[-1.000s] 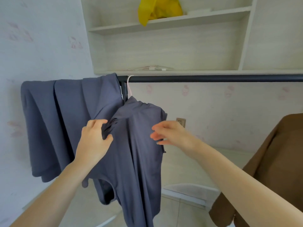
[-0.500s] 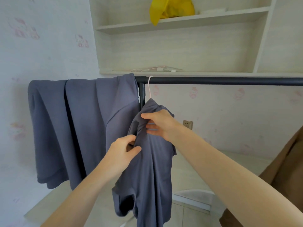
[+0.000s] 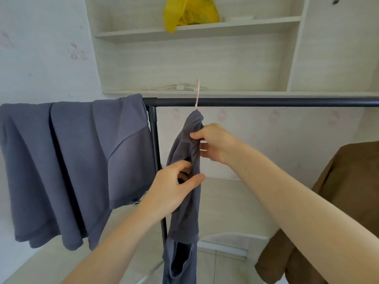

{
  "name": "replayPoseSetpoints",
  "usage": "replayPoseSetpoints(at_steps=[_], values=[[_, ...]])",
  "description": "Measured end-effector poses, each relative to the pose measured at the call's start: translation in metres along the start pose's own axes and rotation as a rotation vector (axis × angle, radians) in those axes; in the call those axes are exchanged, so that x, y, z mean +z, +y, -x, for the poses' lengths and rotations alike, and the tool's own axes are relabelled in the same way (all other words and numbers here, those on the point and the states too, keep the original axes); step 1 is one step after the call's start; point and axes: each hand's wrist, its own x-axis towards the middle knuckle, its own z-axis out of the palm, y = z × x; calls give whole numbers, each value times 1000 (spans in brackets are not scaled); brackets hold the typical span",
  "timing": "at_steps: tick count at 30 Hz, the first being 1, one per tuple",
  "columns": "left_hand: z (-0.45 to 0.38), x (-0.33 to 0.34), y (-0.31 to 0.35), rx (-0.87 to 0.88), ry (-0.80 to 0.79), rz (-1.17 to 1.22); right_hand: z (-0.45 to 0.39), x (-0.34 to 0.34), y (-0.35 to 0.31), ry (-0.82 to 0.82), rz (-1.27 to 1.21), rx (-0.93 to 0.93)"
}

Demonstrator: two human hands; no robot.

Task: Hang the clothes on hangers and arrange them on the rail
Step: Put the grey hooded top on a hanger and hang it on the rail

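While a pink hanger hook rises above the black rail, the grey-blue shirt hangs edge-on just right of the rail's upright post. The right hand pinches the shirt's shoulder; the left hand grips lower folds. More grey-blue garments drape the rail's left end.

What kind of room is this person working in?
Probably a room in a home, perhaps a bedroom or closet corner. A black clothes rail stands along a wall with cartoon-print wallpaper, pale built-in shelves sit above it, and grey shirts hang over the rail's end.
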Motion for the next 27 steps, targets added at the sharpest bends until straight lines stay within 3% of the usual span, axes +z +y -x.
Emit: replayPoseSetpoints(at_steps=[3, 7, 13, 17, 21, 27], values=[[0, 20, 17, -12, 5, 140, 18, -36, 4, 25, 86, -25], [-4, 41, 39, -12, 147, 268, 49, -85, 12, 88, 203, -82], [-20, 81, 59, 193, 325, 73, 114, -159, 26, 130, 410, -141], [-17, 120, 86, 340, 225, -150, 158, -204, 37, 132, 567, -156], [3, 156, 106, 335, 47, -37, 194, -241, 44, 163, 633, -214], [15, 203, 136, 296, 91, 90, 235, -302, 56, 466, 778, -326]])
